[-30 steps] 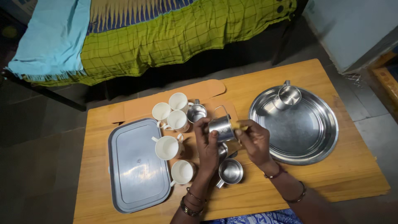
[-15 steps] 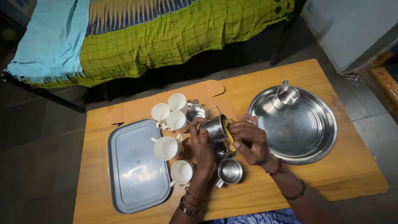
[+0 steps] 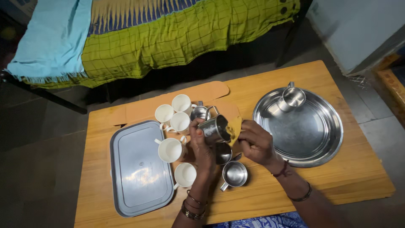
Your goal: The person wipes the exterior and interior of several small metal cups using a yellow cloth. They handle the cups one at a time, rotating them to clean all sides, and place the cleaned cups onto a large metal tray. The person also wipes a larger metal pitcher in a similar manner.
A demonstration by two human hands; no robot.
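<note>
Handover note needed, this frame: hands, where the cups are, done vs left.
Left hand: holds a steel cup tilted over the table.
Right hand: presses a yellow cloth to that cup's mouth.
Done, seemingly: one steel cup on the round steel plate.
Left, seemingly: three more steel cups by the hands and five white cups beside the grey tray, which holds nothing.

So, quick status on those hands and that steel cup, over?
Left hand grips steel cup, tilted. Right hand presses yellow cloth at its mouth. White cups crowd close beside.
</note>
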